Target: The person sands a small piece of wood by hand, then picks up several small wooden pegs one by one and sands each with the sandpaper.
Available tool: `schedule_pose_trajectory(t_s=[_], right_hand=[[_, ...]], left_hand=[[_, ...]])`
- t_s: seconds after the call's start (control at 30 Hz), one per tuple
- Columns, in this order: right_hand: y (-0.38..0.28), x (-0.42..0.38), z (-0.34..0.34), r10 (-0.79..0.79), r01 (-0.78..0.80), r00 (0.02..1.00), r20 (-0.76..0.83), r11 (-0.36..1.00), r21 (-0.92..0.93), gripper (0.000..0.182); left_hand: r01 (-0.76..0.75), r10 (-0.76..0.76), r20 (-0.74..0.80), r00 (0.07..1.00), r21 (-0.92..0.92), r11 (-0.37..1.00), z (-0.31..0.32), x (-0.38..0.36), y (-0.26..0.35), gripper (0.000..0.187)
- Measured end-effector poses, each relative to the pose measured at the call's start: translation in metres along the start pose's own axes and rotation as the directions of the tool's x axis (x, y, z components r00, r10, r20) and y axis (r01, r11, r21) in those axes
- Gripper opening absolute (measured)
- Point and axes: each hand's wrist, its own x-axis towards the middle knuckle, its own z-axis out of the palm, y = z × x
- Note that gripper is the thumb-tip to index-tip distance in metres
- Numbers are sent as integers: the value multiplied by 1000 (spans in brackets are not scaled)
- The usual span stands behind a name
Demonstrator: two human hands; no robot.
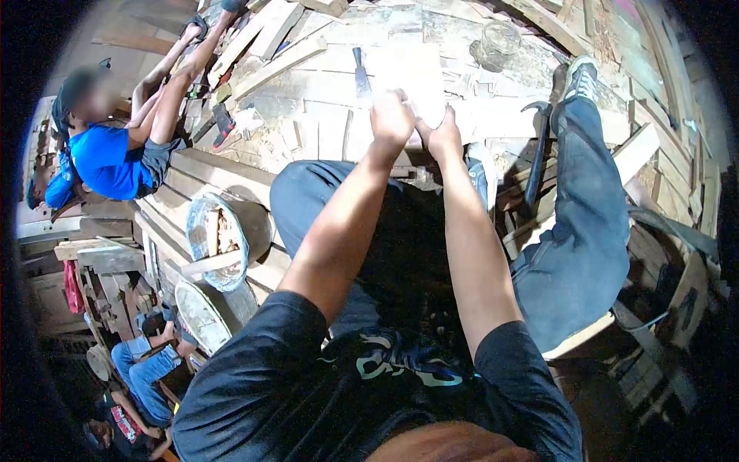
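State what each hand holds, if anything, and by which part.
Cannot be told: the left hand is curled, the right hand beside it, at a glaring white surface that obscures any hold.

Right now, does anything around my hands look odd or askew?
The hammer looks askew, seeming to overhang the plank's edge near your right shoe. Loose wood pieces lie strewn ahead. Glare washes out the pale piece by your left hand, possibly hiding damage.
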Motion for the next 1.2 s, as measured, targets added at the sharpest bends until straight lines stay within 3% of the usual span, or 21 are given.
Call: schedule_pose_trajectory(t_s=[0.03,0.13,0.17,0.27,0.4,0.43,0.53,0.6,0.67,0.73,0.8,0.93,0.97,1.0,1.03,1.07,1.1,1.13,1.2], right_hand=[[0,-1,-2,9,-9,1000,19,1000,1,88],[-1,-6,-7,-41,38,999,35,997,68,94],[3,2,1,34,-34,999,33,999,-1,99],[2,3,2,61,-60,997,57,998,-17,103],[5,1,3,49,-48,998,43,998,-40,103],[9,2,6,23,-21,999,42,999,-48,101],[18,10,12,-56,54,998,32,997,46,100],[10,3,4,-29,29,999,16,999,-18,100],[2,1,0,-13,12,999,43,1000,26,97],[-2,-6,-2,-13,13,1000,0,999,-46,91],[-8,-9,-4,-17,15,999,-27,997,-79,86],[-20,-15,-11,-59,60,998,-18,997,38,73],[-19,-18,-12,-103,108,994,-40,985,132,74],[9,-1,7,-145,154,986,-85,980,124,75],[-7,-6,-6,-76,73,997,29,993,98,78],[16,8,10,-182,185,983,-31,967,174,83],[-7,-6,-8,-9,9,1000,5,1000,-2,92],[6,-1,0,-94,91,996,10,987,131,100],[4,0,-1,-20,20,999,33,1000,-3,105]], left_hand=[[-118,122,-134,983,32,992,2,-1,-2,18],[155,-150,76,986,-66,986,-15,-2,10,16],[194,-192,48,980,-36,980,-14,-7,11,14],[149,-148,-39,988,32,988,-6,-14,10,14],[207,-208,-18,978,-24,978,-1,2,15,16],[143,-143,-19,989,-43,989,-5,1,15,16],[274,-275,-6,962,-34,961,-15,-13,25,18],[233,-231,36,972,-95,968,-24,-22,26,19],[168,-169,-70,983,-27,985,-11,-25,19,19],[234,-235,-7,972,-64,970,-8,-18,19,17],[137,-140,-42,989,-50,989,-10,-12,21,17],[75,-82,-75,994,-85,994,-14,-9,16,17],[147,-147,-2,989,-80,986,-17,-14,19,18],[116,-114,29,993,-69,991,-20,-19,14,20],[133,-134,-52,990,-35,991,-9,-26,8,21],[146,-147,-20,989,-65,987,-12,-28,12,20],[161,-160,12,987,-95,982,-16,-31,15,19],[148,-149,-22,989,-47,988,-8,-28,12,19],[145,-145,-22,989,-38,989,-8,-13,17,18]])
